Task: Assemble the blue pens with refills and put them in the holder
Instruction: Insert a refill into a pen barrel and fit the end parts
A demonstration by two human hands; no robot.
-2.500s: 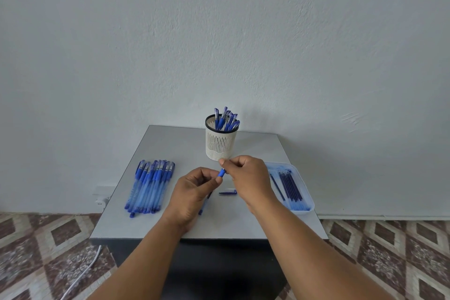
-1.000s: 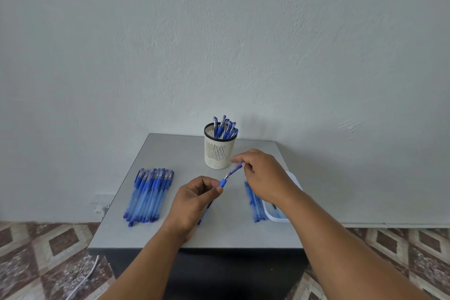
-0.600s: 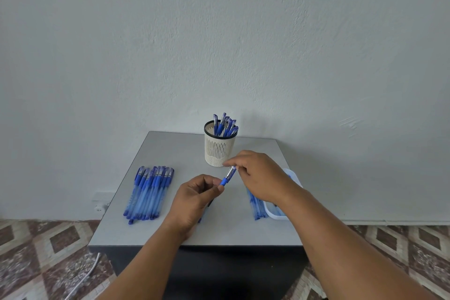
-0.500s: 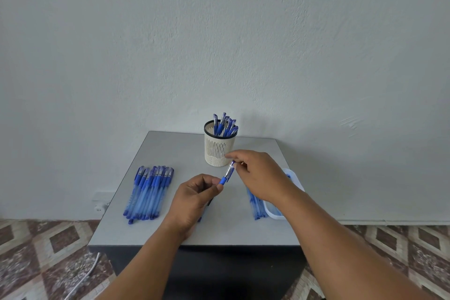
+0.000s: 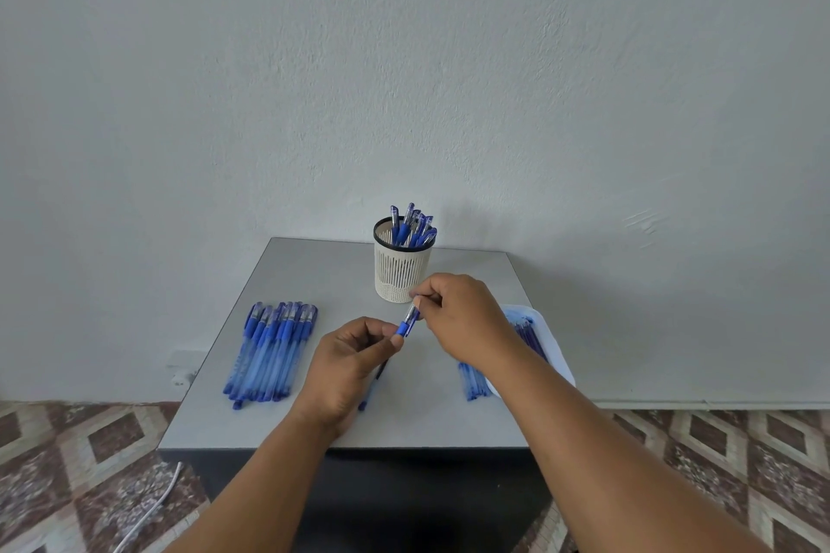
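Since half a second ago the right hand [image 5: 462, 319] has pushed the tip piece [image 5: 409, 319] closer to the left hand [image 5: 348, 366], and little else on the table [image 5: 314, 278] has shifted.

At far left, a row of blue pens [image 5: 271, 352] lies side by side on the grey tabletop, caps pointing toward the wall [image 5: 404, 58]. Below that corner, a white cable [image 5: 150, 512] trails across the patterned floor tiles [image 5: 67, 462].

Left of centre, the person's left hand is curled around a pen barrel [image 5: 373, 386], whose lower end shows beneath the palm, angled down toward the table. The thumb and forefinger close on the barrel's upper end, right where the blue grip of the tip piece meets it.

Behind the hands, the white slotted holder [image 5: 402, 274] stands upright near the table's back edge, with a cluster of finished pens [image 5: 413, 227] leaning out of its black rim.

Right of centre, the right hand pinches the upper end of the tip piece between thumb and fingertips, just in front of the holder's base. Whether a refill is inside cannot be told.

Under the right forearm, a few loose barrels [image 5: 471, 382] lie on the table just beside a white tray [image 5: 552, 350], which sits at the table's right edge and holds thin blue refills [image 5: 527, 330], partly hidden by the arm.
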